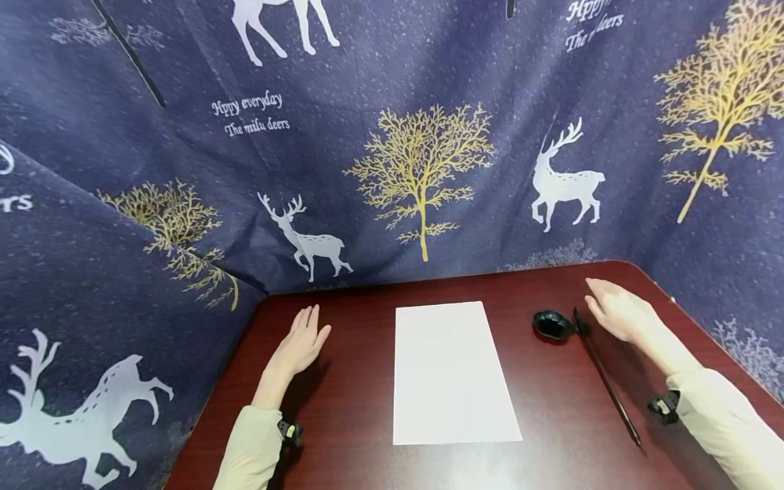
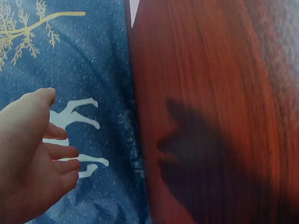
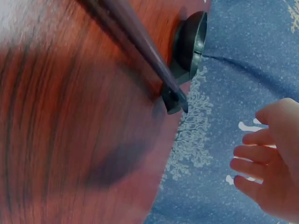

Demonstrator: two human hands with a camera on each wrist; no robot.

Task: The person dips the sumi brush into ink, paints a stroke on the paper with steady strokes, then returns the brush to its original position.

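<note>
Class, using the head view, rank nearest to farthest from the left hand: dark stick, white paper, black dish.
1. White paper: right of the left hand.
2. Black dish: right of the paper.
3. Dark stick: farthest right of these.

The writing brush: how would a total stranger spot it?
On the reddish-brown table, find the white paper, then the black dish to its right. The writing brush has its tip at that dish; unlike its neighbours, it's long and thin.
</note>
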